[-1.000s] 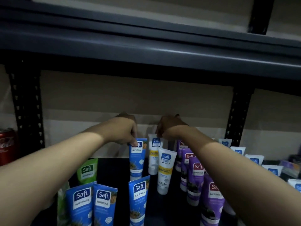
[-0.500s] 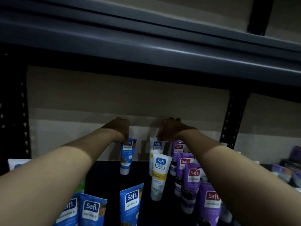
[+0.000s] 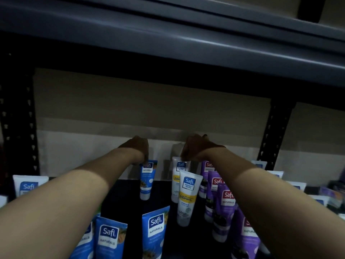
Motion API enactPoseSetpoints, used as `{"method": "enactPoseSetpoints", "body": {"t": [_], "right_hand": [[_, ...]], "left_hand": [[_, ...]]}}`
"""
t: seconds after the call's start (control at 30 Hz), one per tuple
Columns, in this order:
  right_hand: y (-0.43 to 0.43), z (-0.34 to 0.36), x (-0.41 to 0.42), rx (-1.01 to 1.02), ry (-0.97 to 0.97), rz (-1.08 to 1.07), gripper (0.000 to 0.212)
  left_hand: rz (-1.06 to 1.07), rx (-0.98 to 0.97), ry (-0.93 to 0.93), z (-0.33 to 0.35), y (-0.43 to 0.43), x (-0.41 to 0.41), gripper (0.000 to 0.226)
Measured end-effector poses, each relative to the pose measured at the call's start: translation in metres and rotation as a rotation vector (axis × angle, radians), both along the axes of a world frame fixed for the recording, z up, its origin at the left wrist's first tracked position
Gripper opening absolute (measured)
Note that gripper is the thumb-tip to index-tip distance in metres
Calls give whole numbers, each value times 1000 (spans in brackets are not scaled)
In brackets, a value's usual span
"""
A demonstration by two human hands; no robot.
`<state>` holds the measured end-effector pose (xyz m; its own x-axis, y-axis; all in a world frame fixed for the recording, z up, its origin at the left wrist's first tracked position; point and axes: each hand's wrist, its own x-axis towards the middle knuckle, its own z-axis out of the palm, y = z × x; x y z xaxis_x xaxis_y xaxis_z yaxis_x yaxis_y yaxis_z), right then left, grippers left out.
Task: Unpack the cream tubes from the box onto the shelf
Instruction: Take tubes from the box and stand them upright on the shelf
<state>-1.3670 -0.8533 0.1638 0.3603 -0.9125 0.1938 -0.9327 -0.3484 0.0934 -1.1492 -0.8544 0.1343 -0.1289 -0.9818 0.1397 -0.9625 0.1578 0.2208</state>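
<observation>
My left hand (image 3: 138,151) is carrying the blue tube (image 3: 147,181) deeper into the shelf (image 3: 127,199) than a second ago, pinching its top crimp; the tube is pointing cap-down just below that hand; my right hand (image 3: 197,149) is pinching the rear white tube (image 3: 176,176) alongside.

Shop or stockroom indicated, shelf (image 3: 162,202) carried on slotted metal uprights (image 3: 270,135), one-brand cream tubes (image 3: 187,195) ranged in colour-sorted rows, blue tubes (image 3: 155,228) at 6 o'clock, purple tubes (image 3: 226,204) at 4 o'clock.
</observation>
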Motion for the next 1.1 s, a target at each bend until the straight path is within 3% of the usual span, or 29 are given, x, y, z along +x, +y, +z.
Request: {"method": "enactPoseSetpoints", "body": {"t": [0.17,0.37,1.1], "right_hand": [[0,-1,-3,-4,-15,-6,34],[1,-2,-5,4,-7,-6,13],[0,-8,-4,-17,-43,-10,17]], "left_hand": [[19,-11,-10,-7,-6,1,37],[18,-24,7,-11,-9,2,34],[7,30,89,-12,-6,4,24]]}}
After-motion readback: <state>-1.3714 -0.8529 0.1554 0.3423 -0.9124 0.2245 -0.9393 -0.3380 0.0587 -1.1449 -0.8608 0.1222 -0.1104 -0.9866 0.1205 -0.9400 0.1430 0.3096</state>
